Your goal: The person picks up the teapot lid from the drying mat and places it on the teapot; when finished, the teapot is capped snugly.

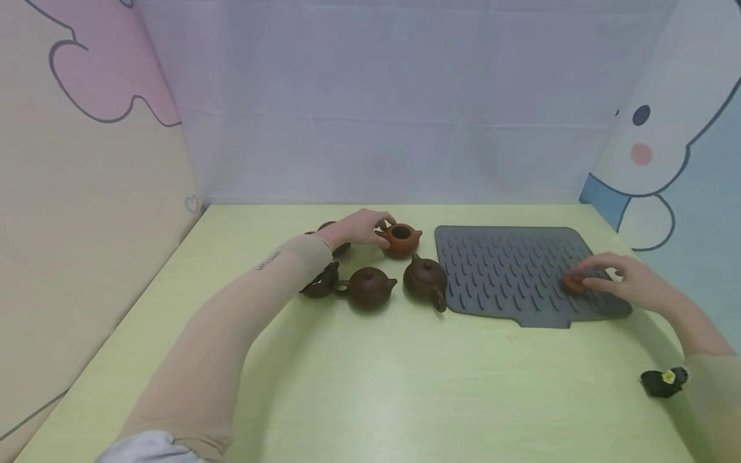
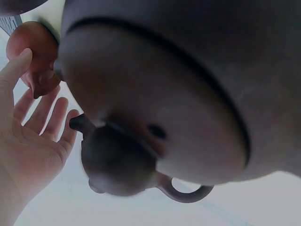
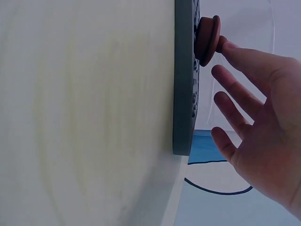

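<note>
In the head view my left hand (image 1: 361,227) reaches across to a reddish clay teapot (image 1: 401,240) without its lid, the round opening facing up. Thumb and forefinger pinch it at its handle side, while the other fingers extend below in the left wrist view. On the right, my right hand (image 1: 639,283) pinches the knob of a reddish teapot lid (image 1: 575,283). That lid sits knob up on a grey ridged mat (image 1: 538,318); the right wrist view shows the remaining fingers spread apart from it.
A brown lidded teapot (image 1: 368,289) stands in front of my left hand, with another brown teapot (image 1: 424,281) beside the mat. Further dark teapots (image 1: 321,283) are partly hidden by my left arm. A small black object with a flower (image 1: 664,382) lies by my right sleeve.
</note>
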Tool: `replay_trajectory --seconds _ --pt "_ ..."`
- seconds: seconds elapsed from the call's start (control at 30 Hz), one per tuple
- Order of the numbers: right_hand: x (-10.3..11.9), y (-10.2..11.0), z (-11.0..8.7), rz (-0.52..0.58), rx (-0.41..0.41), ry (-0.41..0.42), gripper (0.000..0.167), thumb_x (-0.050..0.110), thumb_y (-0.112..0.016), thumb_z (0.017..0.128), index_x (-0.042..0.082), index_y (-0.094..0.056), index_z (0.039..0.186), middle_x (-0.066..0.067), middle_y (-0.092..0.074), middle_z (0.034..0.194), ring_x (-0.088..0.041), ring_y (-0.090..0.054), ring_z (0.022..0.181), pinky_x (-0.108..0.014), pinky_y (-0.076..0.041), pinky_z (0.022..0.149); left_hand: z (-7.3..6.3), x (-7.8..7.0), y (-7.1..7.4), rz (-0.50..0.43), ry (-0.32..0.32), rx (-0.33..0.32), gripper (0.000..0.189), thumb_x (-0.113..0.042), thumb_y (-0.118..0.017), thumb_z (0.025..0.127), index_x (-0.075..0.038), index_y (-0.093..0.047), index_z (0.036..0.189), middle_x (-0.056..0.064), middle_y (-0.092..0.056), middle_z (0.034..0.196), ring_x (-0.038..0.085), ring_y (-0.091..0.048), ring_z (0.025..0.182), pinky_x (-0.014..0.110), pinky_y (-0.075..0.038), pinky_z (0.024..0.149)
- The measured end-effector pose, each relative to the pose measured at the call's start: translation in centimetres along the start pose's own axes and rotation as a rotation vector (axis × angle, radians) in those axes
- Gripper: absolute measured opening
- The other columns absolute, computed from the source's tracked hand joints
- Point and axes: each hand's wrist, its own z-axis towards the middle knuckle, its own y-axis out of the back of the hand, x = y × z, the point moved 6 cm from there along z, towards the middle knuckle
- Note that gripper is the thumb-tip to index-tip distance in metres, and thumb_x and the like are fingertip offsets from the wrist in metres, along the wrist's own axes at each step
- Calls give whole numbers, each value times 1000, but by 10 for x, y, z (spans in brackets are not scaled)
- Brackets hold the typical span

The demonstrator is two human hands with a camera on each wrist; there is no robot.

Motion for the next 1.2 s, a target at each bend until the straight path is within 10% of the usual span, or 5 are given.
replay_trajectory --seconds 0.8,1.2 --pt "12 -1 13 -55 -26 29 16 8 -71 89 11 -74 105 7 -71 101 27 -39 96 -17 -43 79 -3 0 2 -41 21 13 54 -25 -69 92 -17 -49 141 14 -62 130 27 -56 125 42 -43 109" --pt "41 -9 45 -30 -122 240 23 -1 -73 84 12 -73 104 -4 -74 97 8 -56 95 -17 -44 82 -1 3 0 -61 34 8 54 -27 -70 91 -19 -50 140 13 -63 129 27 -57 125 43 -43 109"
